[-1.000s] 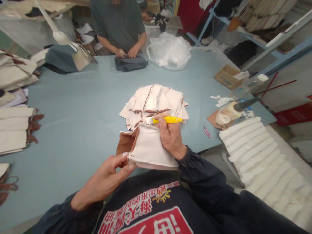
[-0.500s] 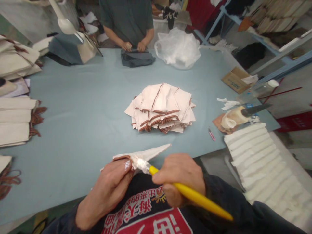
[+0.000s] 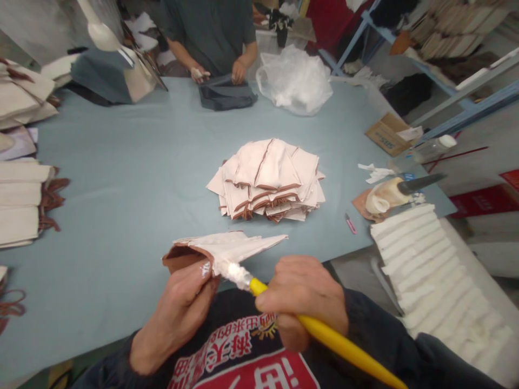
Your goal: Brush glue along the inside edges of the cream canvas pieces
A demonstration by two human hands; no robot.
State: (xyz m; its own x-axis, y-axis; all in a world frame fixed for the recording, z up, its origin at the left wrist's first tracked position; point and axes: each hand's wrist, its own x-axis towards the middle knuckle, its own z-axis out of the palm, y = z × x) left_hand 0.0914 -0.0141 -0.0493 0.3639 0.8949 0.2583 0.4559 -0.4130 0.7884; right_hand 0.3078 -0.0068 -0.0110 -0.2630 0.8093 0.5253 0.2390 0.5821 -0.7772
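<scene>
My left hand [image 3: 182, 302] is closed on a cream fabric piece [image 3: 239, 246] with a brown lining, its near edge pinched between thumb and fingers. The piece gapes at the left, showing brown inside, and tapers to a point at the right. White paste marks the left forefinger. In my right hand [image 3: 304, 302] is a brush with a yellow handle [image 3: 340, 346], gripped in wrapped fingers. Its bristles [image 3: 235, 273], thick with white paste, touch the near edge of the piece beside my left fingertips. Beyond lies a heap of similar cream pieces [image 3: 271, 167] with brown edges.
Small pink snips [image 3: 350, 223] and a paste-coated container with a dark-handled tool [image 3: 385, 197] lie at right. Pale strips [image 3: 430, 286] are laid out beside the table. Fabric stacks [image 3: 20, 200] line the left. Across the table, a person handles dark fabric [image 3: 227, 94] near a plastic bag [image 3: 295, 81].
The fabric piece has turned and opened at its left end, so the brown inside shows. My left hand has shifted slightly left and down. The brush remains against the edge.
</scene>
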